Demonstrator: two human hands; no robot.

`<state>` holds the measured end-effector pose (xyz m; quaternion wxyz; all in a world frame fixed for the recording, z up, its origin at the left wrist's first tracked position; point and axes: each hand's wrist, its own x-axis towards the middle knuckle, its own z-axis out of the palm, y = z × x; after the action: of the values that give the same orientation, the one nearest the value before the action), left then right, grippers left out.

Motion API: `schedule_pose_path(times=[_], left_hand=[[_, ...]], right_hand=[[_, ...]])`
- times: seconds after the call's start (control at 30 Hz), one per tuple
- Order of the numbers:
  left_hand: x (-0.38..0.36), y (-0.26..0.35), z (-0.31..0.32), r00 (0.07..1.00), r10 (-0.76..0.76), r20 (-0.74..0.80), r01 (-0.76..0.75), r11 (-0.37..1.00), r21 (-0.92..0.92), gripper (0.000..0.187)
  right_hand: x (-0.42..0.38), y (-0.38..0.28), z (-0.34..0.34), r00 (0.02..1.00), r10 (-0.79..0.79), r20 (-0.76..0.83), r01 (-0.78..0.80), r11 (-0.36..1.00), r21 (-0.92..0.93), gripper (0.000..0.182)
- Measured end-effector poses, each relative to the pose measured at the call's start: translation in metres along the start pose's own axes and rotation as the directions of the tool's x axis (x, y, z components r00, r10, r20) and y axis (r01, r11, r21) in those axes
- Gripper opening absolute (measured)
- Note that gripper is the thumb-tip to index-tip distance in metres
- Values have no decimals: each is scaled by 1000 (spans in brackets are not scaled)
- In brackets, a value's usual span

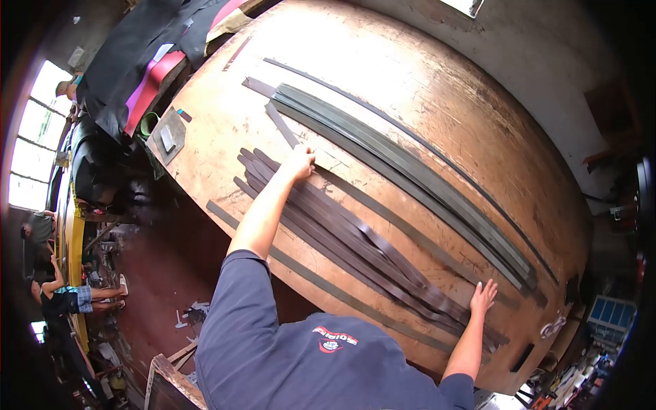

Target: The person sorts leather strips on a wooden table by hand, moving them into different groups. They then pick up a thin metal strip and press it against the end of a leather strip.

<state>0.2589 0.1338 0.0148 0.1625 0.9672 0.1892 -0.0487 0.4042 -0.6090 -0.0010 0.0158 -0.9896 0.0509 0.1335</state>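
My left hand (pixel 299 164) is closed on a long dark strip (pixel 389 213) near its upper-left end, and a short length sticks out beyond my fingers. The strip runs across the wooden table (pixel 437 89) toward the lower right. There, my right hand (pixel 484 298) lies with fingers spread on or beside the same strip; exact contact is hard to make out. Between my arms rests a loose bundle of dark brown strips (pixel 342 236). Beyond the held strip lies a neat stack of grey-black strips (pixel 403 178).
A thin strip (pixel 424 140) lies behind the stack, another (pixel 328 287) along the near edge. A plate with a pale block (pixel 168 139) sits at the left corner. Dark and pink sheets (pixel 160 75) hang at upper left. Another person (pixel 65 297) is at far left.
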Motion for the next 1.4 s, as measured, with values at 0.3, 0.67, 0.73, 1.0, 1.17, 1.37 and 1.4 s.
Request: schedule_pose_path(times=[0.3,0.67,0.73,1.0,1.17,1.37,1.4], left_hand=[[23,-31,-9,890,-456,-17,453,878,153,119],[-14,7,-27,869,-430,-243,448,894,22,88],[-37,14,-18,864,-384,-326,410,912,13,82],[-250,106,66,878,-344,-333,341,937,-71,76],[-304,106,108,904,-374,-209,393,918,57,82],[-305,106,109,908,-374,-190,405,900,161,78],[-306,104,111,911,-361,-201,395,903,169,78]], right_hand=[[7,-1,7,995,69,-75,-72,996,-44,65],[-23,-13,-15,977,-91,-191,71,991,-109,65],[-60,-20,-20,909,-318,-269,319,947,-39,58],[-246,14,33,919,-272,-286,308,947,88,59],[-286,63,49,975,-167,-150,174,984,39,55],[-289,87,57,969,-7,-246,19,999,44,48],[-290,88,58,965,-3,-262,24,997,76,47]])
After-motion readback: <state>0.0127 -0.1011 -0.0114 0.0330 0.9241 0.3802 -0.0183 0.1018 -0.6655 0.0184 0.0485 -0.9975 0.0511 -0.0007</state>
